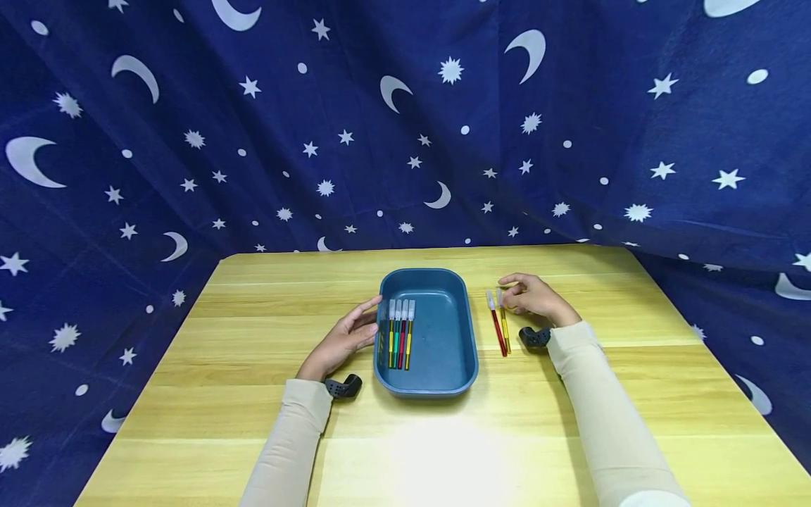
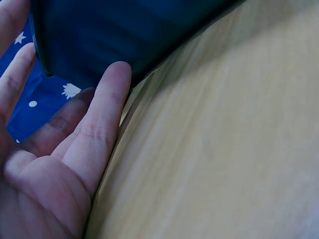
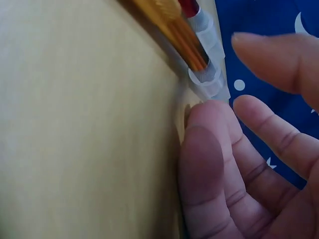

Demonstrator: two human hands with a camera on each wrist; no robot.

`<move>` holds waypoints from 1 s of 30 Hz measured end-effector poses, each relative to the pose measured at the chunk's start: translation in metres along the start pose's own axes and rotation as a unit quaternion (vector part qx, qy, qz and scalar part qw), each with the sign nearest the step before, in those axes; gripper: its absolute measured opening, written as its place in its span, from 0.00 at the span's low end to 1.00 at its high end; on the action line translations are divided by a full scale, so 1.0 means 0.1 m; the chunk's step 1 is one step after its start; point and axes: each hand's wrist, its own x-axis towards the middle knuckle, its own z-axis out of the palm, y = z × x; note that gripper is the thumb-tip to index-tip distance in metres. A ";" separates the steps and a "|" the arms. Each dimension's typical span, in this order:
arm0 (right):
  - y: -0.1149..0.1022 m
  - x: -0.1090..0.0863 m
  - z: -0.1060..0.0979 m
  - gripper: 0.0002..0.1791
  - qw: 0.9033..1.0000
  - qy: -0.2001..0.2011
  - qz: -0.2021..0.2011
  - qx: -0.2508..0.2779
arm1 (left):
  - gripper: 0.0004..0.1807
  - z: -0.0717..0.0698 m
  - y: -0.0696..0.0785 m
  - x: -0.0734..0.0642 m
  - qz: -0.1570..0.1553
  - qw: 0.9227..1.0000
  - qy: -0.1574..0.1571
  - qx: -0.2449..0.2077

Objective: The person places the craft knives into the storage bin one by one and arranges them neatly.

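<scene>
A blue tray (image 1: 446, 338) stands in the middle of the table. Inside, along its left side, several craft knives (image 1: 400, 334) with gold, green and red metallic handles and clear caps lie side by side. My left hand (image 1: 345, 339) touches the tray's left wall with extended fingers, seen close up in the left wrist view. Right of the tray lie a red craft knife (image 1: 497, 324) and a gold craft knife (image 1: 505, 325), caps pointing away from me. My right hand (image 1: 535, 297) is at the gold knife's capped end, its thumb and fingers apart. Whether a fingertip touches the cap I cannot tell.
The wooden table (image 1: 253, 394) extends on both sides of the tray. A dark blue curtain (image 1: 355, 127) with moons and stars hangs behind it. Each wrist carries a black device, the left one (image 1: 344, 386) near the tray's corner.
</scene>
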 end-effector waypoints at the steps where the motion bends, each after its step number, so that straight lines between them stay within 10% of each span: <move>1: 0.00 0.01 0.00 0.32 1.000 -0.006 0.002 -0.007 | 0.36 0.00 0.00 0.00 0.000 1.000 0.000 -0.001; 30: -0.08 0.05 0.00 0.28 0.999 -0.020 0.026 -0.013 | 0.36 -0.03 -0.02 0.01 -0.001 1.000 0.002 -0.007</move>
